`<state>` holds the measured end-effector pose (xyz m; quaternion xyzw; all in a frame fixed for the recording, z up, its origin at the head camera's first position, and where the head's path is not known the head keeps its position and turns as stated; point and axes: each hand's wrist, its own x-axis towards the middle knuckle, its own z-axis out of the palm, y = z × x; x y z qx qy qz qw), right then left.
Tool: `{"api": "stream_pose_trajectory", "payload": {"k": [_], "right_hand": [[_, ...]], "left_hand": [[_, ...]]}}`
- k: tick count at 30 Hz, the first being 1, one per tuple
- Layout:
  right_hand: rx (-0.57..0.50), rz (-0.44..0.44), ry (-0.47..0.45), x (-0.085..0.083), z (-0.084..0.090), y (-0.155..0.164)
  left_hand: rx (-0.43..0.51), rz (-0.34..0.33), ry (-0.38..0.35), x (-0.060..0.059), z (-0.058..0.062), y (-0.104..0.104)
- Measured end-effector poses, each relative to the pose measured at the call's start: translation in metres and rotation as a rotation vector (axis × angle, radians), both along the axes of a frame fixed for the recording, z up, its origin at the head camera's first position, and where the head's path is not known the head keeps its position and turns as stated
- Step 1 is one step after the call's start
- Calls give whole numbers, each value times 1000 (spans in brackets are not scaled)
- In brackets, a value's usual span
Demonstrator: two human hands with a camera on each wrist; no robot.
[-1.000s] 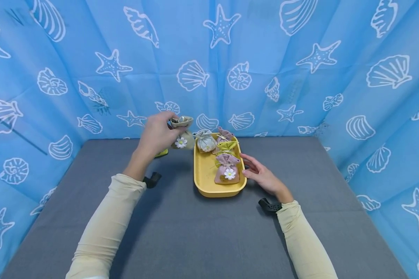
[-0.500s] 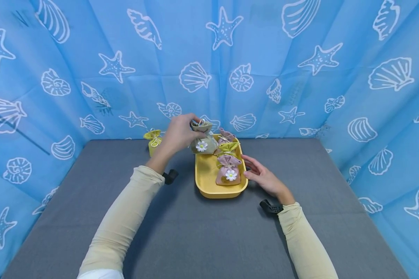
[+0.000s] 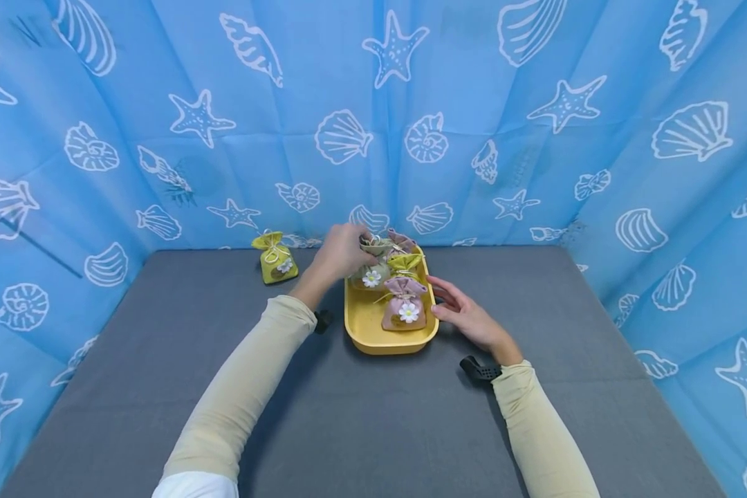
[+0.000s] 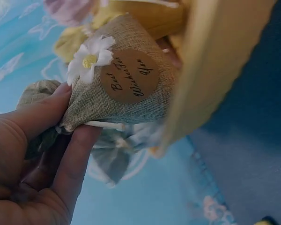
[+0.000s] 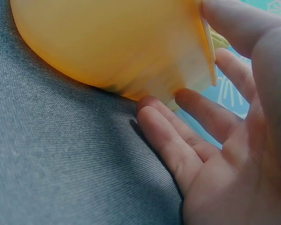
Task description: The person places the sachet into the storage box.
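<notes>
- The head view looks forward and down from above the person's arms, taking in the whole grey table [image 3: 373, 429], the blue backdrop and the yellow tray [image 3: 373, 335] at mid-distance.
- The left wrist view sits very close, looking along the palm at a burlap pouch [image 4: 126, 89] by the tray's rim.
- The right wrist view looks low across the table at the tray's outer wall [image 5: 112, 42], very near.
- All three views share the tray.

Bright, even light with soft shadows; wide-angle edges bend, and wrist views blur up close.
</notes>
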<state>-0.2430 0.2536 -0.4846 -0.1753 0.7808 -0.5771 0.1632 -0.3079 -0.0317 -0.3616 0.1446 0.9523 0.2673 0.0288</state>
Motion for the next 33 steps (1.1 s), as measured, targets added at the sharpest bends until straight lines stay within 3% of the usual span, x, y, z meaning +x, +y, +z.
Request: {"api": "stream_pose_trajectory", "payload": {"k": [6,9,19,25,33], "right_hand": [[1,-8,-4,-1,1,1],[-5,-4,-6,-1,0,0],[12,-11,6,-1,0,1],[6,-10,4,-1,0,0],[11,-10,10,0,1,1]], "left_hand": [[-68,4,-46,-3,-19,4],[-72,-1,-73,-2,-23,5],[-16,-4,-85,5,-16,2],[34,4,-5,19,-8,-7],[186,73,201,27,-9,-40]]}}
